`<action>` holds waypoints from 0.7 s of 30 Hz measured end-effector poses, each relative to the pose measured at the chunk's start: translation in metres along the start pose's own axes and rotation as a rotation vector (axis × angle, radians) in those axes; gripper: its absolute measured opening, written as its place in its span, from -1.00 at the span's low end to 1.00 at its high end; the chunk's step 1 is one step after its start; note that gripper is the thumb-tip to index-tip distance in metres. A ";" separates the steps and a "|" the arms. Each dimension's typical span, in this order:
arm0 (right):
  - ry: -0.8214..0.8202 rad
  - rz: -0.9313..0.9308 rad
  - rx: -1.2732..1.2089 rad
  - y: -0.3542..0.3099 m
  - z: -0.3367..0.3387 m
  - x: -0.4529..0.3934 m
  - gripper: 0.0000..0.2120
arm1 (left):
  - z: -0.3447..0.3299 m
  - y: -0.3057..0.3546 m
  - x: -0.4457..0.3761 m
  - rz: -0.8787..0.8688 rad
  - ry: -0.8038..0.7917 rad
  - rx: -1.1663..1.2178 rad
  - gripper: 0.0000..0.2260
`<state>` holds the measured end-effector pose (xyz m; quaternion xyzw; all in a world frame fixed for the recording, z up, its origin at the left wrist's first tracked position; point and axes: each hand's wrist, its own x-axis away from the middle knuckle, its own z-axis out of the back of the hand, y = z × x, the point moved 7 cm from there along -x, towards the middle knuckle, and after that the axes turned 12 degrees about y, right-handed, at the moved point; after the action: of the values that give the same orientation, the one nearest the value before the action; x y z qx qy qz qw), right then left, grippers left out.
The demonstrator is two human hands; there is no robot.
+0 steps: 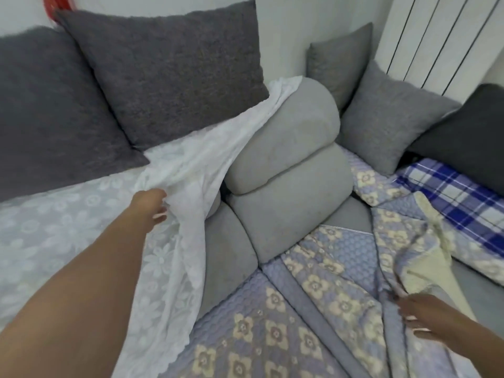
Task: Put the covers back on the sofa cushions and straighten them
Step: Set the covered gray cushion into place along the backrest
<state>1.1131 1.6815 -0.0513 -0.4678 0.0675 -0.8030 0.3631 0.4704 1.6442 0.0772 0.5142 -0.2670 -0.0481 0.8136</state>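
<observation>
Your left forearm fills the lower left of the view, and at its end your left hand (152, 207) pinches a fold of the white lace cover (191, 170) between thumb and curled fingers. This cover lies flat over the left seat, but its right part is lifted and hangs in a loose sheet against the grey sofa corner (286, 165), which is bare. Your right hand (421, 315) is at the lower right; its fingers seem to hold the edge of the quilted floral cover (313, 290), but the blur does not let me say if it pinches or only touches. This floral cover lies crumpled and folded over itself on the right seat, with its cream underside (420, 271) turned up. A blue plaid cloth (450, 195) lies behind it, near the light grey cushions (387, 118) and a dark one. Two dark grey cushions (169, 69) lean against the wall on the left.

I judge that you are in the spreading step, and neither cover is yet straight. The next move calls for pulling the lace edge down and toward you until it lies flat on the seat, then for turning the floral cover face up and drawing it tight. Take care that the thin lace does not catch.
</observation>
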 end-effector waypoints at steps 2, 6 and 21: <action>0.025 -0.031 -0.026 0.021 0.001 0.018 -0.82 | 0.008 -0.010 0.018 0.036 -0.050 0.110 -0.90; 0.044 0.023 -0.045 0.030 0.003 0.050 -0.79 | 0.019 -0.029 0.030 0.076 -0.084 0.096 -0.85; -0.062 0.167 -0.114 0.044 -0.027 0.112 -0.87 | -0.087 -0.172 0.213 0.149 -0.503 -0.452 -0.77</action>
<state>1.0806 1.5714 -0.0076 -0.5052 0.1406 -0.7498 0.4034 0.7277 1.5600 -0.0176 0.2721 -0.4787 -0.1717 0.8169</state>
